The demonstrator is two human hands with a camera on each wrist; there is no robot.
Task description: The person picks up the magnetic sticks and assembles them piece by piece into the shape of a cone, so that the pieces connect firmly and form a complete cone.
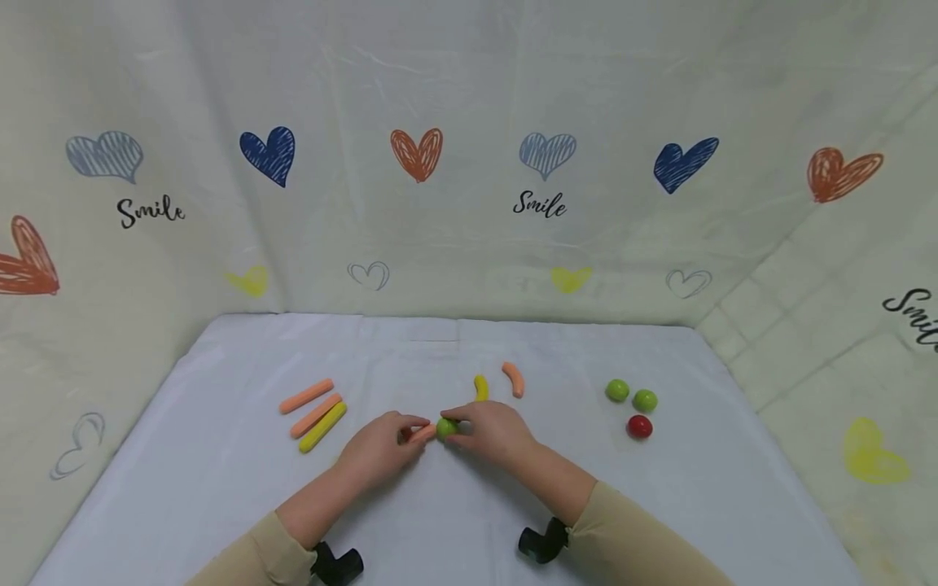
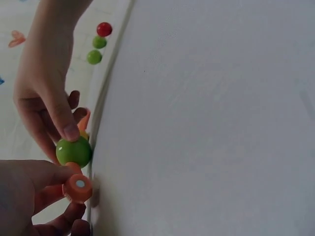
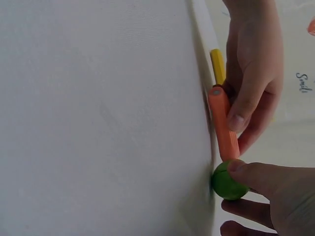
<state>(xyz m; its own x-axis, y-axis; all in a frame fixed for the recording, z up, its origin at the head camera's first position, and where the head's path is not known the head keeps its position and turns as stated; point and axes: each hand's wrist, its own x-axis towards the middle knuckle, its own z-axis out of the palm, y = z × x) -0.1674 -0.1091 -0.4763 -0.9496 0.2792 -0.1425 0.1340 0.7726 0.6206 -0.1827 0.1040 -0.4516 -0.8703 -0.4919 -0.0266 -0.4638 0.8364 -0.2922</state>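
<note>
Over the middle of the white table, my left hand [image 1: 377, 450] grips a straight orange stick [image 3: 225, 123] between thumb and fingers. A small pale disc shows in the stick's free end in the left wrist view. My right hand [image 1: 498, 431] pinches a shiny green ball [image 2: 74, 151] with its thumb and fingertips. The ball sits against the stick's other end, and the two touch. Just beyond the right hand lies a curved yellow piece [image 1: 480, 387], its near end hidden by the hand. Beside it is a curved orange piece [image 1: 514, 379].
On the left lie two orange sticks [image 1: 306, 395] and a yellow stick [image 1: 322, 427]. Two green balls [image 1: 617, 391] and a red ball [image 1: 640, 427] rest on the right. A pale curtain [image 1: 469, 244] printed with hearts hangs behind the white table [image 1: 659, 505].
</note>
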